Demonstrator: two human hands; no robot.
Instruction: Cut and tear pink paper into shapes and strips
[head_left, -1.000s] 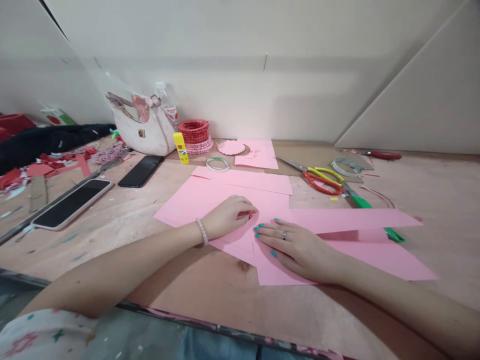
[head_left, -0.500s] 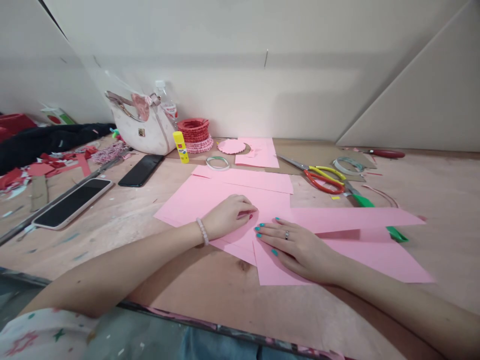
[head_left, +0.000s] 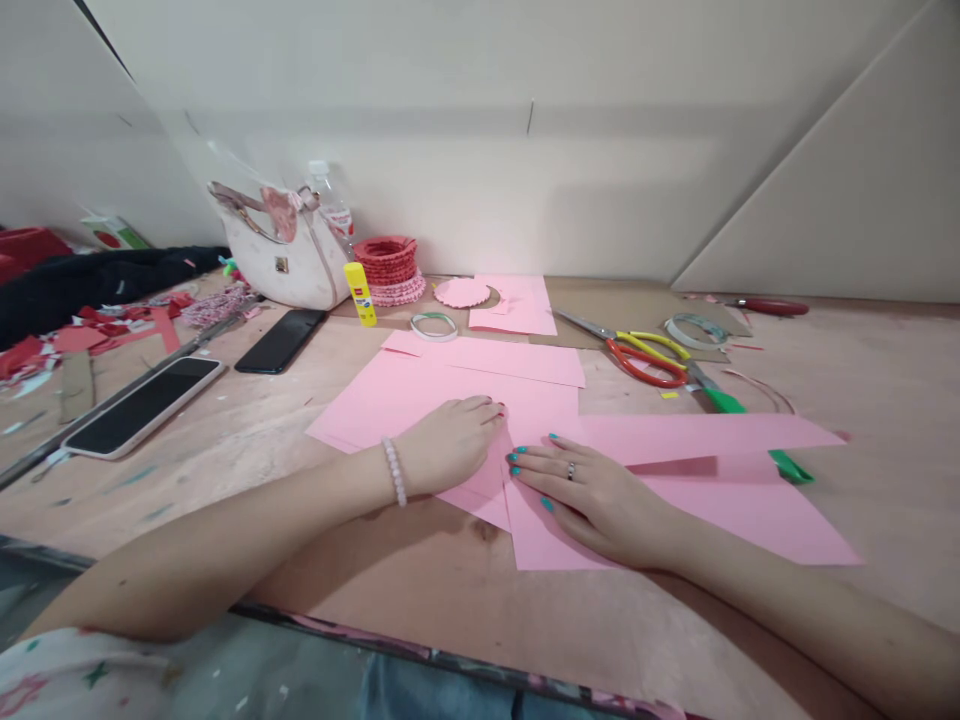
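My right hand (head_left: 589, 490), with turquoise nails and a ring, lies flat on a folded pink paper sheet (head_left: 739, 515). Its fingers are slightly apart and point left. Just left of them is my left hand (head_left: 450, 445), palm down, wearing a beaded bracelet. Its red-nailed fingertips rest near the edges where the pink sheets meet, and its thumb is hidden. Beneath this hand spread several overlapping pink sheets (head_left: 405, 385). The folded sheet has its upper flap (head_left: 705, 435) raised a little on the right side.
Behind the sheets lie a tape roll (head_left: 433, 327), a yellow glue stick (head_left: 360, 295), stacked red rings (head_left: 385, 262) and scissors (head_left: 649, 355). Two phones (head_left: 281, 340) and a white handbag (head_left: 289, 250) are to the left. Another tape roll (head_left: 697, 332) sits at the right on cardboard.
My left hand has rolled over to palm down and shifted slightly left and toward me, its thumb going out of sight. My right hand stays in place on the folded sheet.
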